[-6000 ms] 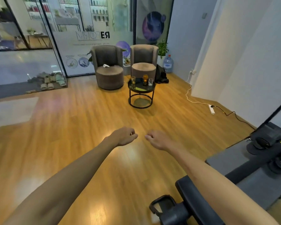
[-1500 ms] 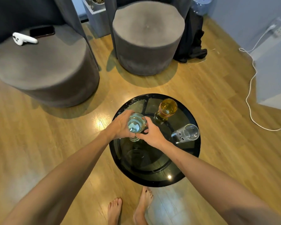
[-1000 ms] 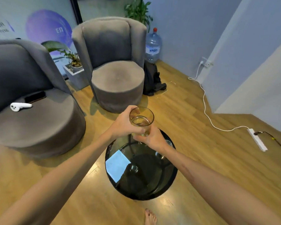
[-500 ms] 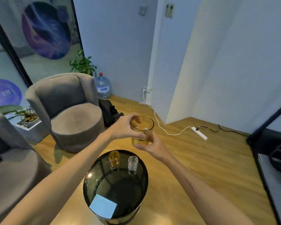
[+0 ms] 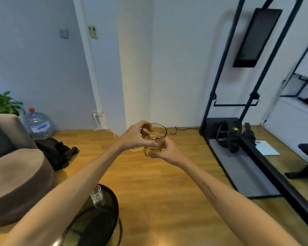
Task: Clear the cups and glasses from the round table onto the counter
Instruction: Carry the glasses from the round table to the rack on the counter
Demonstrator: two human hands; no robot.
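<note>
The left hand [image 5: 134, 137] is wrapping round the glass [image 5: 154, 140] near its rim while the right hand [image 5: 164, 151] is cupping its base, carrying it chest-high away from the round table [image 5: 103, 222], and it's looking smooth, slippery, breakable, with liquid sloshing inside.

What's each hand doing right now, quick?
Left hand: grips the amber glass around its upper wall, fingers curled over the rim.
Right hand: holds the same glass low on its side and base.
</note>
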